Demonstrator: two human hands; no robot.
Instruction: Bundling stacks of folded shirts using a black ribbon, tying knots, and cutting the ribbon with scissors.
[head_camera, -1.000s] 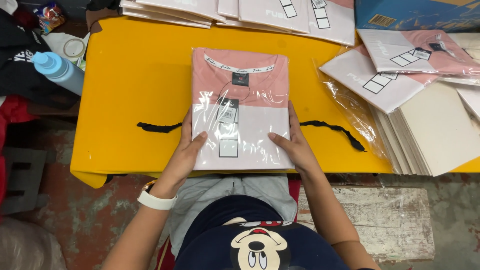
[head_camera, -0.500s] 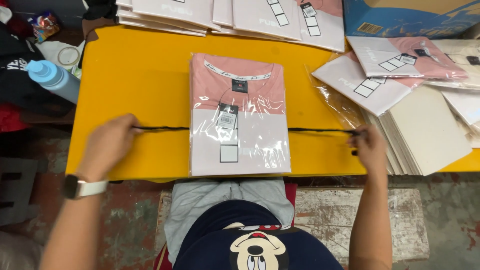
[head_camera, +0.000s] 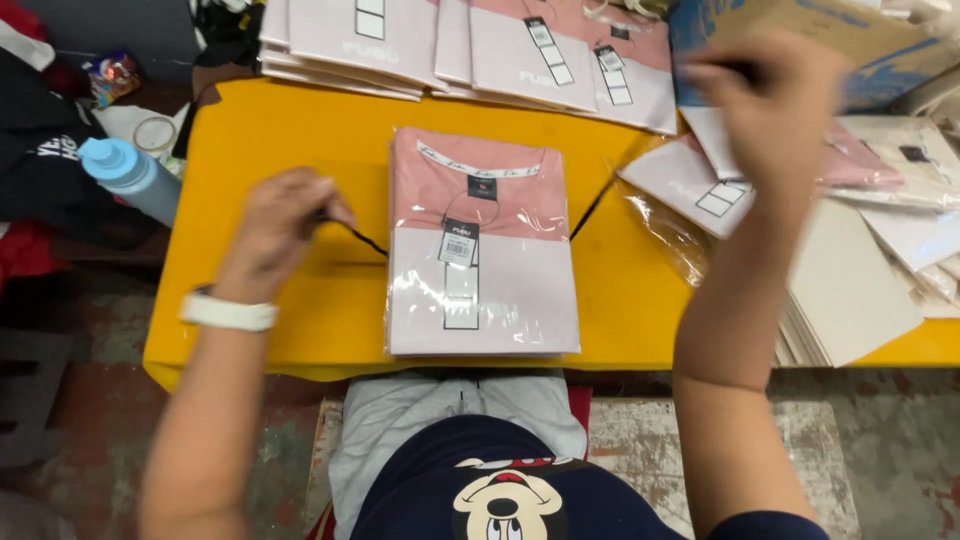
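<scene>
both hands' fingers pinch the black cord (head_camera: 362, 240) ends, left hand (head_camera: 280, 225) low, right hand (head_camera: 775, 110) high, bagged shirt stack (head_camera: 478, 245) lying between them.

A stack of folded shirts in clear plastic bags (head_camera: 480, 245), pink above and pale below with a hang tag at the middle, is lying flat at the near edge of the yellow tabletop (head_camera: 270, 150), squared to it. A thin black cord (head_camera: 590, 210) is running underneath it, its two ends rising off the tabletop on either side of the stack.
</scene>
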